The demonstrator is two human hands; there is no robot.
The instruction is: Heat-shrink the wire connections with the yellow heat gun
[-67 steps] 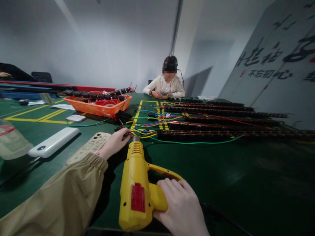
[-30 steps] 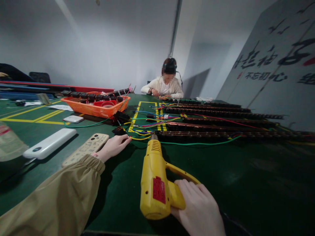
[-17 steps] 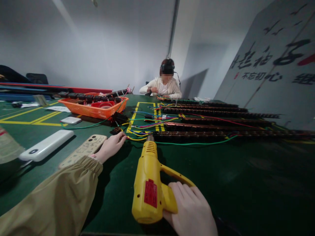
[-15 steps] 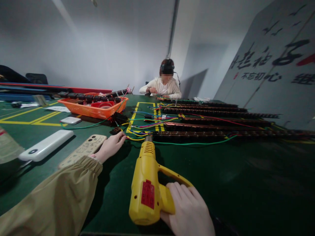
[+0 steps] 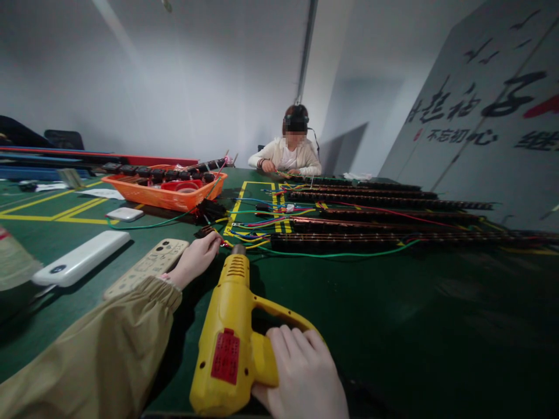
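Note:
My right hand is wrapped around the handle of a yellow heat gun with a red label. Its metal nozzle points away from me, close to the ends of several coloured wires. My left hand is closed in a pinch at the tip of a yellow wire; the exact spot between the fingertips is too small to make out. The wires run to a long dark strip with copper-coloured lines. A green wire lies along its near side.
More dark strips lie behind, near a co-worker seated across the green table. At left are an orange basket of dark parts, a white power bank, a phone in a beige case and a small white device.
My right hand has moved the heat gun to the left, bringing its nozzle nearer my left fingertips. My left hand has shifted only slightly. The co-worker's hands have moved a little.

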